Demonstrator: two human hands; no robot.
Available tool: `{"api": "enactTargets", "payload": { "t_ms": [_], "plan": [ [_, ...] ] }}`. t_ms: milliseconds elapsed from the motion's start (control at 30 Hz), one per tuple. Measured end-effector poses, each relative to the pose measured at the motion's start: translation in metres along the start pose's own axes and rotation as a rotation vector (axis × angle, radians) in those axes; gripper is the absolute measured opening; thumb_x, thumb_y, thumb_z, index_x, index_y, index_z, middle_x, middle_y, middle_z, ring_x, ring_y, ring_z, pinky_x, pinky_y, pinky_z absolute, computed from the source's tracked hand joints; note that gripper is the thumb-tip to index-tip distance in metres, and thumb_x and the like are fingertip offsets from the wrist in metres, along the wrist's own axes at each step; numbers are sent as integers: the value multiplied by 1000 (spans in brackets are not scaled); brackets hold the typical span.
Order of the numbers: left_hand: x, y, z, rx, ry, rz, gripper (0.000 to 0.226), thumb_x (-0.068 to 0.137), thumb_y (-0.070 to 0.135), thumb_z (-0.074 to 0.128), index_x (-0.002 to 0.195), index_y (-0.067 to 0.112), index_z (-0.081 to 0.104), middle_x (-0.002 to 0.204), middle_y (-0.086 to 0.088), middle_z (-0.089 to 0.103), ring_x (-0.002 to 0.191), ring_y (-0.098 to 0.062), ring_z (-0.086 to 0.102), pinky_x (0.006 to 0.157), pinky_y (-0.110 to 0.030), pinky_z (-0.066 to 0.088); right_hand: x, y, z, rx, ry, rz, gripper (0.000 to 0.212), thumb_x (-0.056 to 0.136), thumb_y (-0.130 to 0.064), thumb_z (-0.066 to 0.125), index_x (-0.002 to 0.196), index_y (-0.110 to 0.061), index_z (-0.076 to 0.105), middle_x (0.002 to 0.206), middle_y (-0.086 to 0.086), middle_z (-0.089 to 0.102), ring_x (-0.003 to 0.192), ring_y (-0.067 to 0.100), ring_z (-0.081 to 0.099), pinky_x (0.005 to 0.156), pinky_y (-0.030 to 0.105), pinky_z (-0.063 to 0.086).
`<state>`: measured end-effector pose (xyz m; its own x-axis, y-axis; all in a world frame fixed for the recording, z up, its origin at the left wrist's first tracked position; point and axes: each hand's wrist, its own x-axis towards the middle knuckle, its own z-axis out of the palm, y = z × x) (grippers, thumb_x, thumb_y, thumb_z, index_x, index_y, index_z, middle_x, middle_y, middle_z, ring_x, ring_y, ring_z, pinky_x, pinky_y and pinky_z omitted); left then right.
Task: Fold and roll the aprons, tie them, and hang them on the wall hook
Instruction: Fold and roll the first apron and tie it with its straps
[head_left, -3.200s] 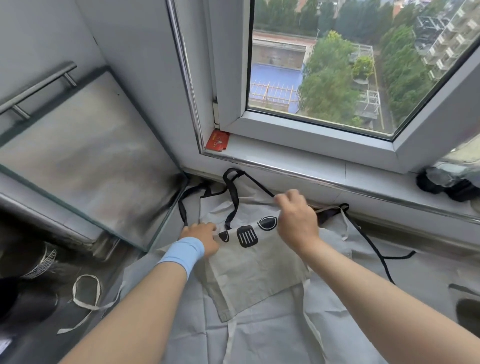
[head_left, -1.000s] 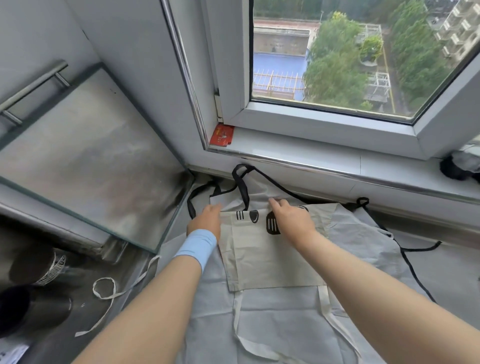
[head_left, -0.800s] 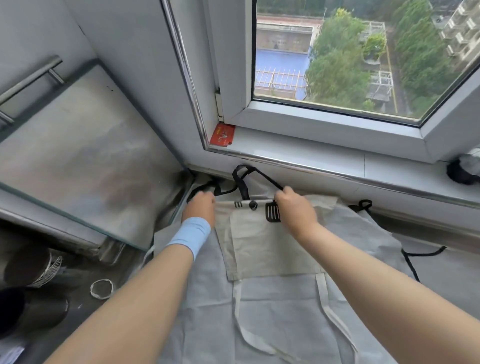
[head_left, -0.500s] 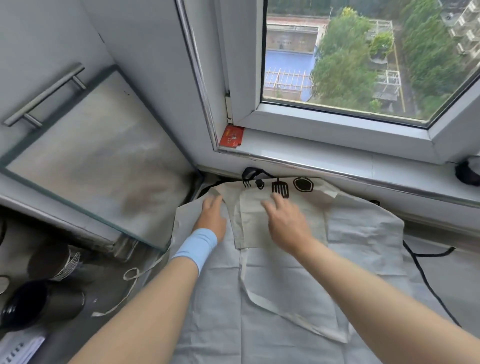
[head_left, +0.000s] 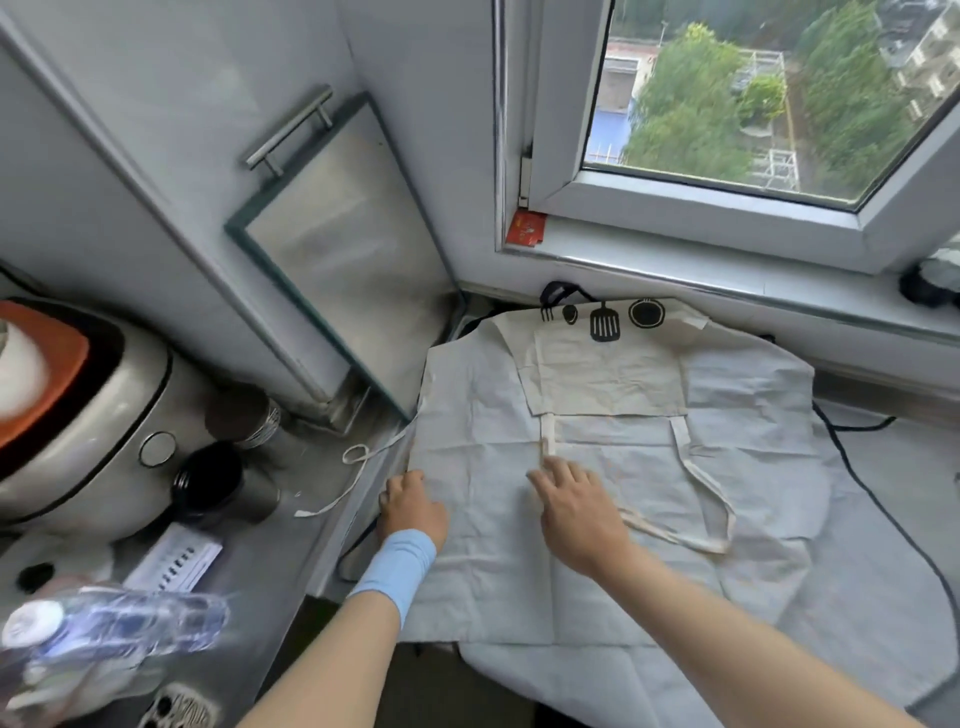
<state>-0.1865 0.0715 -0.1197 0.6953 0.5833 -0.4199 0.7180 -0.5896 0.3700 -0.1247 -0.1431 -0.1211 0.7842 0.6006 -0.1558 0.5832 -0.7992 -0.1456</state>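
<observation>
Apron (head_left: 613, 467) lies flat mid-frame; left hand (head_left: 413, 506) and right hand (head_left: 576, 512) rest open on it, smoothing. Folding likely comes next.

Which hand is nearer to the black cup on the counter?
Left. The left hand rests on the left edge of the apron, a little to the right of the black cup. The right hand lies farther right, on the apron's middle.

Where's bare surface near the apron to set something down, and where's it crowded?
Free: the grey counter right of the pale grey apron, beyond the black strap, and the white window sill past the red card. Crowded: the left side, with silver cooker, dark cups and clear bottle.
</observation>
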Motion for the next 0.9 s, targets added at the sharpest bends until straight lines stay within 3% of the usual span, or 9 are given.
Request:
{"api": "enactTargets", "payload": {
  "t_ms": [100,200,300,400,533,633,767,900],
  "plan": [
    [-22,-20,2,9,-71,-142,54,87,23,58,136,12,38,144,-13,31,133,-34,29,107,-42,33,-38,-20,19,25,-15,51,28,64,-14,58,91,-18,64,93,6,56,79,31,58,61,39,48],
    [-39,-34,4,-8,-122,-178,56,90,27,61,137,10,37,146,-13,27,137,-33,25,108,-44,33,-67,-30,36,48,-57,67,22,67,-14,55,88,-18,62,89,5,55,78,32,58,57,38,47],
    [-46,-46,6,-31,-173,-173,53,89,23,61,135,12,39,141,-14,36,130,-34,37,102,-42,39,-90,-40,39,46,-87,103,29,71,-14,55,100,-19,61,101,4,53,90,30,58,65,35,48],
    [-52,-61,9,-94,-217,-156,47,82,24,63,123,15,44,125,-12,55,109,-32,56,94,-41,49,-106,-52,36,30,-224,140,41,82,-16,47,122,-21,50,125,4,43,113,30,48,83,37,45],
    [-64,-67,8,-233,-193,-111,35,84,32,63,113,16,53,113,-8,64,97,-31,61,88,-38,52,-113,-59,28,43,-383,178,60,81,-13,49,138,-27,34,144,2,27,130,29,35,91,41,48],
    [-75,-56,-6,-414,-212,-31,36,88,24,60,121,13,53,117,-7,62,98,-27,59,87,-32,48,-113,-55,18,91,-415,162,60,81,-10,49,137,-26,37,147,-1,26,130,27,36,93,40,48],
    [-86,-30,-38,-717,-369,44,55,87,14,62,138,19,39,119,-5,60,99,-24,62,79,-33,53,-102,-45,10,141,-469,113,42,87,-14,47,128,-23,49,142,-3,37,125,29,41,96,44,46],
    [-104,23,-58,-826,-477,142,54,90,7,58,136,27,39,113,-1,64,93,-19,66,62,-28,57,-86,-19,-22,586,-321,335,36,93,-24,50,127,-28,61,135,-6,58,118,16,58,103,32,44]
  ]
}}
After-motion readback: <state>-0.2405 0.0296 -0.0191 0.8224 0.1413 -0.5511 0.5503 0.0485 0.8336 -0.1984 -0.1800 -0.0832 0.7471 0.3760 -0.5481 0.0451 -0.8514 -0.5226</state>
